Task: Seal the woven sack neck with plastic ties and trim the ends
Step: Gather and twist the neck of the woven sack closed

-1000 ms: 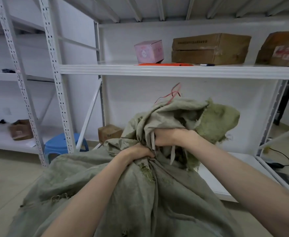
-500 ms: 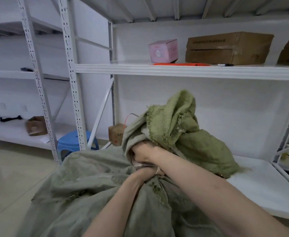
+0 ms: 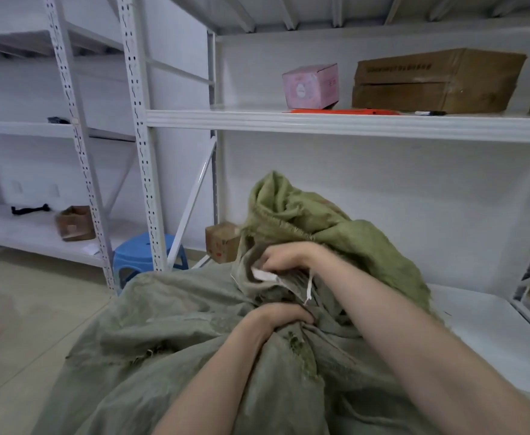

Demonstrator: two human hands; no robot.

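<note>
**Both fists on the neck, tie half hidden**

Clamps right hand (image 3: 284, 255) round the gathered sack neck (image 3: 268, 291), fingers curled over a white plastic tie (image 3: 263, 274). Bunches cloth just below w/ left hand (image 3: 278, 315), fist tight on the folds. Finds the woven sack (image 3: 163, 356) slumped low in front, flared mouth (image 3: 336, 233) flopping up and rightward, before a white shelf (image 3: 492, 324).

Looks soft, limp, coarse-woven, w/ frayed holes (so prob. apt to snag or tear if yanked). Prob. won't slip in the hand, yet likely to spring loose on any slackening of grip. Best held at the neck itself, 2 fists close together, tie cinched between.

Can't tell tie locked or merely wrapped: covered by fingers. Shows only 1 thin tail (image 3: 309, 287) dangling between the 2 hands. Can't see contents, nor the sack's base (cut off at the bottom edge). Can't make out any cutter for trimming.
</note>
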